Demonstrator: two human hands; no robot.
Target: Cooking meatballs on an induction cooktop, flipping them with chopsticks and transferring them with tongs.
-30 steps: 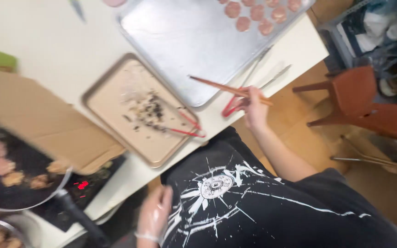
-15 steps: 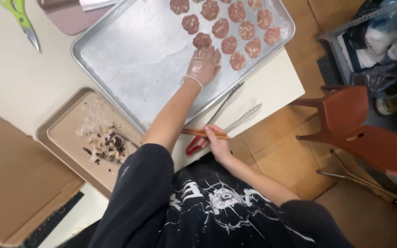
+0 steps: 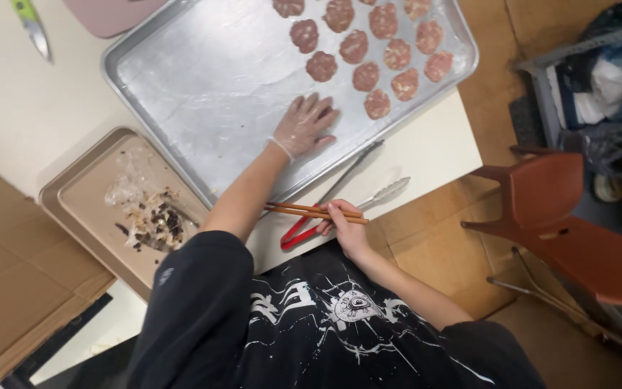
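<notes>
The left hand [image 3: 302, 124], in a thin clear glove, is lying flat on the bare metal of the large baking tray [image 3: 203, 86], its fingers spread open and holding nothing. Just beyond the fingertips, raw meat patties [image 3: 368, 43] are sitting in rows across the far corner of the tray, the nearest one close to the hand but apparently not touching it. The right hand [image 3: 345, 229] is bare and is gripping a pair of wooden chopsticks [image 3: 311, 211], its fingers closed around their ends, the sticks pointing across the pale surface [image 3: 426, 151] toward the left forearm. Metal tongs with red handles [image 3: 340, 202] are lying on the surface beneath the chopsticks. A smaller brown tray [image 3: 88, 194] with dark scraps is sitting beside the big one.
</notes>
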